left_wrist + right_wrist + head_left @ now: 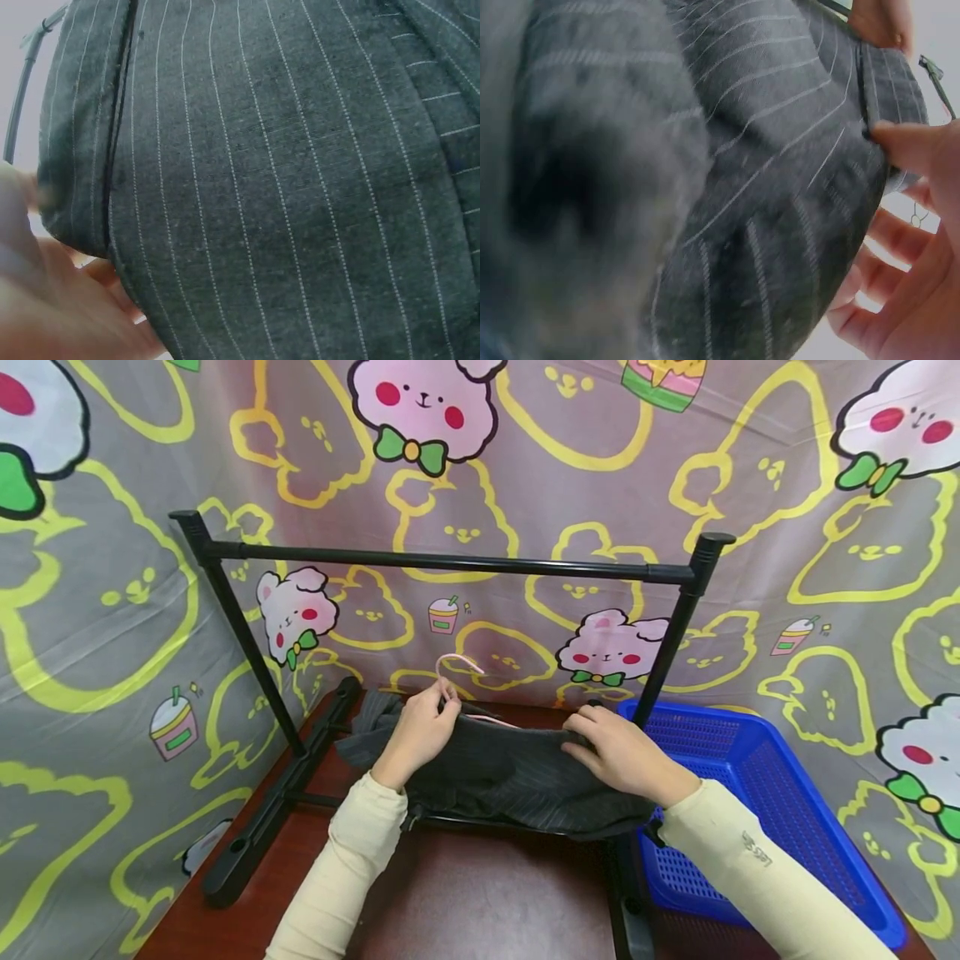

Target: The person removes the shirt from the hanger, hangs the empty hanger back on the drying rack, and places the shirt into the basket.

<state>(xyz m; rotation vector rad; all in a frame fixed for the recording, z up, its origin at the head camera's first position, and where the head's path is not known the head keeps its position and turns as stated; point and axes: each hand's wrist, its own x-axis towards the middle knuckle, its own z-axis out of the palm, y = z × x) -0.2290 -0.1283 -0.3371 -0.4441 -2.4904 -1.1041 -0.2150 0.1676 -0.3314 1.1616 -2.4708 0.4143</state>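
A dark grey pinstriped garment (517, 777) hangs in folds between the hands, overlapping the rack's base in the head view. My left hand (423, 727) pinches a pink clothes hanger (456, 657) just below its hook, which points up. Part of the hanger's arm shows along the garment's upper edge; the rest is hidden by cloth. At the garment's right end, my right hand (622, 752) grips the top edge. In the right wrist view the thumb (911, 146) lies on the striped cloth, with the fingers behind the edge. Cloth fills most of the left wrist view.
A black garment rack stands on the brown table (487, 893), its top bar (450, 560) above and beyond the hands. A blue plastic basket (840, 843) sits at the right, behind the right forearm. A patterned curtain (525, 518) encloses the back and sides.
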